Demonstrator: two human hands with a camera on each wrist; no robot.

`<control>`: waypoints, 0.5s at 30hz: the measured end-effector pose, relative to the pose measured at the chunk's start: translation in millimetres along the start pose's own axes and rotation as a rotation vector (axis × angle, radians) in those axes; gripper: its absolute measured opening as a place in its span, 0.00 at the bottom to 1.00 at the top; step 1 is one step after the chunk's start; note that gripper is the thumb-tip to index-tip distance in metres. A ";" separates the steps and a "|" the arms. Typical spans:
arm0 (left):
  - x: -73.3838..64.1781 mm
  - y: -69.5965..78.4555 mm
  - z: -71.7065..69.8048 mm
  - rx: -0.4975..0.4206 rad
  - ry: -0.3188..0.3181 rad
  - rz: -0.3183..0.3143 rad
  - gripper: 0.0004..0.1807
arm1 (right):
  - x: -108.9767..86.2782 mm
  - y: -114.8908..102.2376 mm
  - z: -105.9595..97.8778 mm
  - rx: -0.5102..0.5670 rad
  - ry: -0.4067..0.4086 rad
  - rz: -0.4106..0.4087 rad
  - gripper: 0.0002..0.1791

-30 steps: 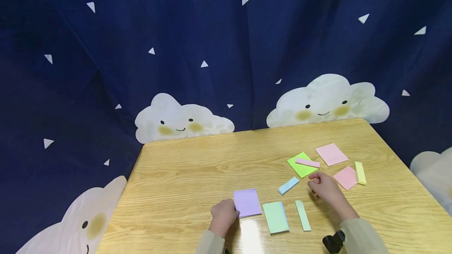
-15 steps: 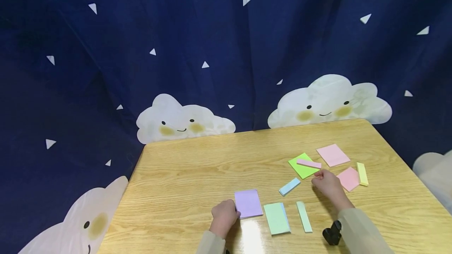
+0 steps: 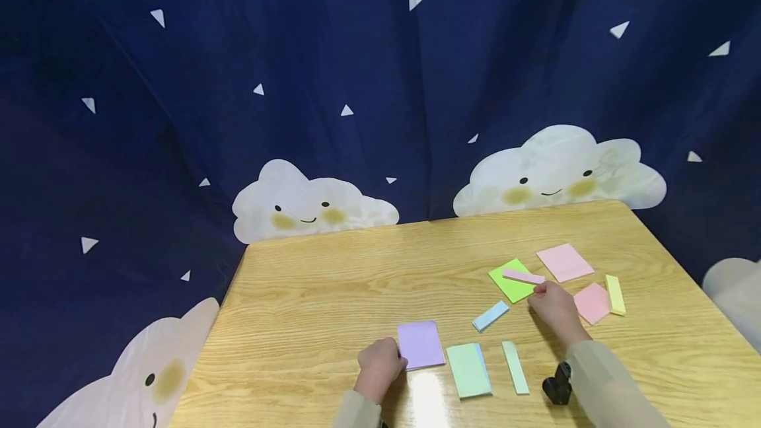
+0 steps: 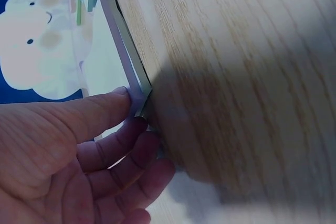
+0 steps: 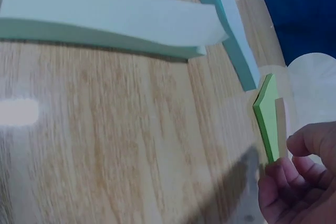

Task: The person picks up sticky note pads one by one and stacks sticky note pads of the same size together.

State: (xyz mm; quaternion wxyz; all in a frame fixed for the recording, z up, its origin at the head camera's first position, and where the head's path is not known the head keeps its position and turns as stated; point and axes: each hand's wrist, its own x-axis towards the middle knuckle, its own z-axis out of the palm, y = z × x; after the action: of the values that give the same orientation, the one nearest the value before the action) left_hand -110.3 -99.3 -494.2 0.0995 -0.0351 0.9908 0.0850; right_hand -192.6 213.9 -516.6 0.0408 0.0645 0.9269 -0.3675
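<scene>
My left hand (image 3: 380,363) pinches the near left corner of a purple sticky-note pad (image 3: 420,345), thumb on top and fingers beneath in the left wrist view. A pale green pad (image 3: 468,370) with a blue edge lies to its right. At the right, my right hand (image 3: 556,309) pinches the right end of a narrow pink strip pad (image 3: 520,275), which lies across a bright green square pad (image 3: 508,290). In the right wrist view, thumb and curled fingers are at the end of the strip (image 5: 282,129), and the green pad (image 5: 268,116) lies just beyond.
A blue strip pad (image 3: 491,316) and a pale green strip pad (image 3: 515,368) lie between the hands. Toward the right are a pink square pad (image 3: 565,263), a pink pentagon-like pad (image 3: 592,302) and a yellow strip pad (image 3: 616,294). A dark cloud-print curtain (image 3: 357,51) hangs behind the table.
My right hand has moved forward to the end of the pink strip, its fingers closing there. My left hand stays at the purple pad; the head view has shifted slightly.
</scene>
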 end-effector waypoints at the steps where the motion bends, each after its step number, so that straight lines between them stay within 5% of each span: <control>1: -0.4 0.2 0.1 0.001 0.001 0.000 0.15 | 0.5 1.1 0.2 -0.008 0.008 0.003 0.15; 9: -0.5 0.0 0.2 0.018 0.001 -0.006 0.16 | 3.2 7.1 4.5 -0.025 0.048 0.019 0.12; 15: -0.8 0.4 0.6 0.032 -0.009 -0.012 0.16 | 2.9 6.6 10.7 0.010 0.045 0.058 0.19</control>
State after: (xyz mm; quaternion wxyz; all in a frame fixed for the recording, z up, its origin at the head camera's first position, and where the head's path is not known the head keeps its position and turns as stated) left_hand -109.5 -98.7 -494.5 0.1051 -0.0391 0.9913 0.0685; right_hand -194.2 211.5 -529.2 0.0301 0.0998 0.9235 -0.3692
